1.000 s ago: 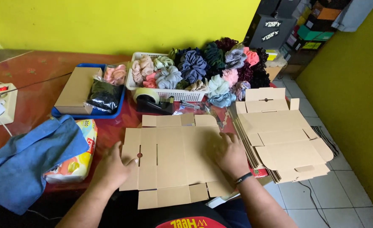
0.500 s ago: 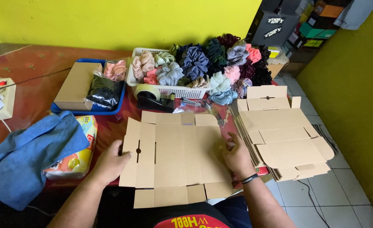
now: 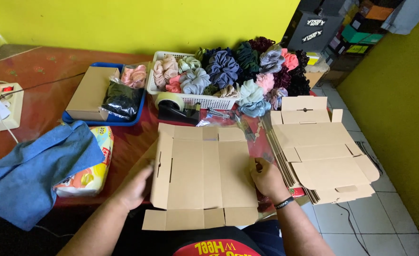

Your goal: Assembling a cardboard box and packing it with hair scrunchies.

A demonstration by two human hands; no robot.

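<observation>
Head view is showing the left hand [image 3: 134,189] and right hand [image 3: 266,176] gripping a flat cardboard box blank [image 3: 202,176] over the red table's [image 3: 43,76] near edge; its raised flap is hiding the left fingers.

Flat brown cardboard box blank [image 3: 202,175] at centre, left side panel folded up. Stack of same blanks [image 3: 320,151] at 3 o'clock. Closed brown box [image 3: 90,92] in blue tray at 10. Yellow-white printed soft pack [image 3: 88,170] at 9. Black carton with white labels [image 3: 313,28] at 1.

Tape dispenser [image 3: 177,108] just behind the cardboard blank [image 3: 202,175], box stack [image 3: 320,151] right.
</observation>
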